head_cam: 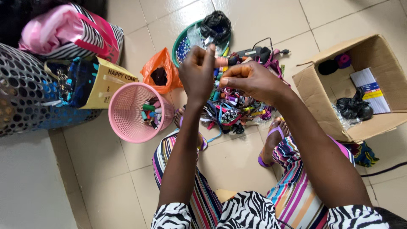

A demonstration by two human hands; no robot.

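- My left hand [197, 72] is raised over the tiled floor [110, 178], its fingers curled in and pressed together at the tips, pinching something small that I think is a thread or a thin strip; it is too fine to make out.
- My right hand [250, 78] sits just beside the left one, nearly touching it, with its grip closed too: thumb pressed against the bent fingers, apparently on the same small thing.
- Directly below both hands, on the floor between my feet, lies the heap of coloured fabric scraps [233, 108], mixed with ribbons and bits of trim.
- A small spool or tube [221, 62] shows just behind my hands, at the far edge of that heap.
- Left of the heap stands a pink mesh basket [127, 114], with several thread spools lying inside it.
- Behind the basket is an orange plastic bag [159, 68], open at the top, and beyond that a green round tray [180, 42] holding beads and a black bag.
- Toward the left edge of the floor sit a yellow paper bag [108, 82] stuffed with blue cloth, a dark perforated basket [21, 89], and a pink and striped bag [72, 29].
- At the right side stands an open cardboard box [313, 80] with a black plastic bag, a white packet and dark round things inside.
- My feet are in purple sandals [271, 135], one on each side of the heap.
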